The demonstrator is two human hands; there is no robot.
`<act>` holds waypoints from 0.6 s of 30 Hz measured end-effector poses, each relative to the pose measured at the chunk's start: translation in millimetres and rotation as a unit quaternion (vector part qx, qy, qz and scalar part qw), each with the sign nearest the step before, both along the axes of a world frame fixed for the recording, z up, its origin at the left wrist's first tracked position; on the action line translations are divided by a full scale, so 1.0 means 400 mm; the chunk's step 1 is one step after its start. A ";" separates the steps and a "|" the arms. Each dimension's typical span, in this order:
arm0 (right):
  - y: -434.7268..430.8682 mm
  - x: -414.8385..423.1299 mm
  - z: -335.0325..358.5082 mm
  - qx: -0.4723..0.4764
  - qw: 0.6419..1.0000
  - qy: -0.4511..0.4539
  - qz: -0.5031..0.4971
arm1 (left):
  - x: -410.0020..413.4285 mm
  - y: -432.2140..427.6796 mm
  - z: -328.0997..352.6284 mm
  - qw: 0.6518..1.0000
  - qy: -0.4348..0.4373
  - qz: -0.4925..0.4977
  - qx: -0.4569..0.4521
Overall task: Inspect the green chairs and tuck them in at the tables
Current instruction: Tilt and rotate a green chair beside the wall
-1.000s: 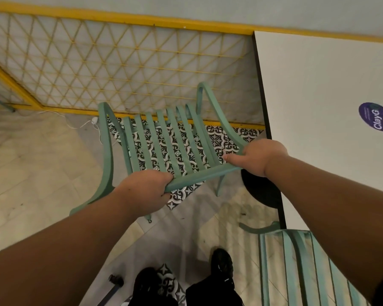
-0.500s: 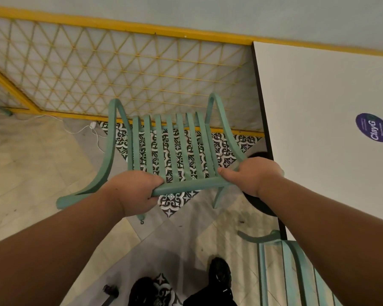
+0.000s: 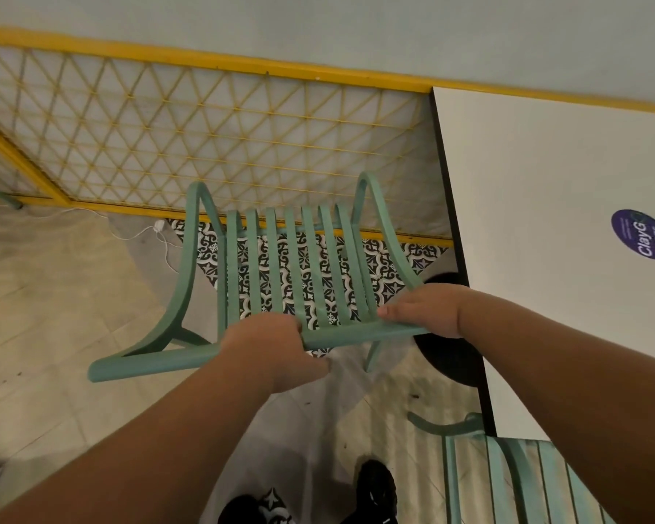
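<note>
Gripping the top rail of a pale green slatted chair (image 3: pixel 295 266), both hands appear in the single head view, which looks steeply down over the chair's back. The left hand (image 3: pixel 269 353) is wrapped round the rail left of its middle, with the fingers curled over the far side and the thumb on the near side. The right hand (image 3: pixel 426 312) holds the rail's right end, and its fingers (image 3: pixel 392 311) fold over the top where the rail meets the curved armrest. The chair stands to the left of a white rectangular table with a dark edge (image 3: pixel 545 191). Its right armrest is near that edge, and the seat is beside the tabletop rather than under it. Whether all its feet touch the floor cannot be told.

A round purple sticker reading "ClayG" (image 3: pixel 640 235) lies on the tabletop. The table's black round base (image 3: pixel 449 357) shows below the right hand. Behind the chair is a yellow-framed lattice panel (image 3: pixel 205 138), with black-and-white patterned floor tiles (image 3: pixel 388 259) visible through the slats. A thin white cable (image 3: pixel 144 231) trails on the beige floor at the left. A second green slatted chair (image 3: pixel 507 482) sits at the lower right against the table's near end. The person's black shoe (image 3: pixel 377 485) shows at the bottom.
</note>
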State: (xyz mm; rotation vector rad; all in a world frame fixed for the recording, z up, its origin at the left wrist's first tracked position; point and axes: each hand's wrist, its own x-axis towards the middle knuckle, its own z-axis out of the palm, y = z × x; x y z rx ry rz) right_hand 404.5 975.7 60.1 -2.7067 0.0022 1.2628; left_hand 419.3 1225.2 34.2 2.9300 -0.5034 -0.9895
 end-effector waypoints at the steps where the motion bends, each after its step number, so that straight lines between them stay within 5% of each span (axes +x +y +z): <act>1: -0.005 0.006 -0.001 0.022 1.000 0.000 -0.017 | 0.003 -0.001 -0.003 1.000 0.000 -0.008 -0.016; 6: -0.049 0.065 -0.064 -0.006 0.981 0.041 -0.191 | 0.028 0.009 -0.010 0.999 0.002 -0.043 -0.008; 18: -0.048 0.120 -0.145 -0.088 0.987 0.093 -0.102 | 0.039 0.019 -0.020 0.996 -0.009 -0.083 -0.035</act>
